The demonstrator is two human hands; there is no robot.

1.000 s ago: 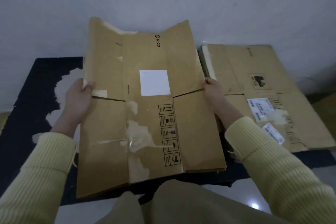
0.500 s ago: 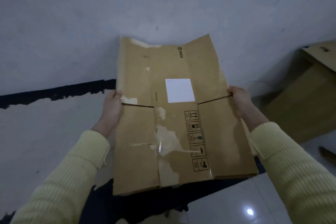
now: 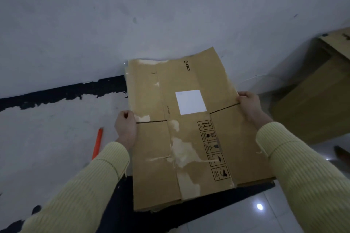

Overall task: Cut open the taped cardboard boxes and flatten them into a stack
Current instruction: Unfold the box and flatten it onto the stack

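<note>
**Flattened box in transit.** The flattened box (image 3: 185, 128) fills the centre of the frame. It is held clear of the floor, with its far edge toward the pale wall in the upper half. We hold it by its two long sides. The left hand (image 3: 126, 128) curls its grip round the left edge at the flap slit. The right hand (image 3: 248, 104) pinches the right edge at the matching slit. A white label (image 3: 191, 101) and torn tape marks face up. An orange-handled tool (image 3: 97, 143) lies untouched at centre left, just beside the left hand. More cardboard (image 3: 312, 100) stands at the right edge of the frame.

We judge the step to be carrying the sheet to its stack. Done well, both grips stay level so the flaps cannot swing open. The near edge goes down first, and the sides are squared to the sheets below before release.
</note>
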